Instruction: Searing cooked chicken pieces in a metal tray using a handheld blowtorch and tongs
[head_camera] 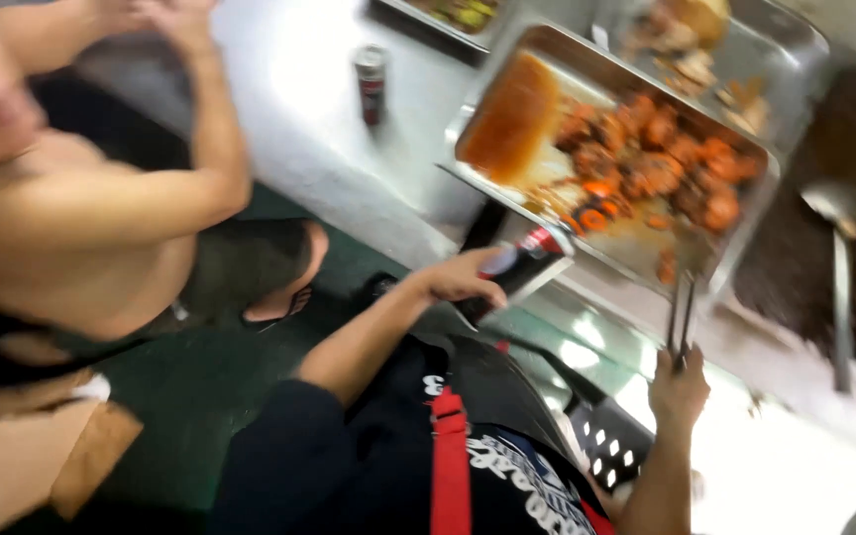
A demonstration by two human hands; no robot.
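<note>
My left hand [463, 277] is closed on a dark container [522, 266] with a red and white patch, held just below the near edge of a steel tray [547, 42]. The tray holds orange-red food pieces [666, 168] and brown sauce. My right hand [681, 388] grips thin metal tongs [682, 315], whose tips point up at the tray's near right corner. The picture is motion-blurred, so I cannot make out whether the tongs hold any food.
A small can [371, 81] stands on the pale counter [299, 89]. A second steel tray [780, 45] with food sits behind the first. A ladle [839, 213] rests in a dark pan on the right. A shirtless person [101, 208] stands at left.
</note>
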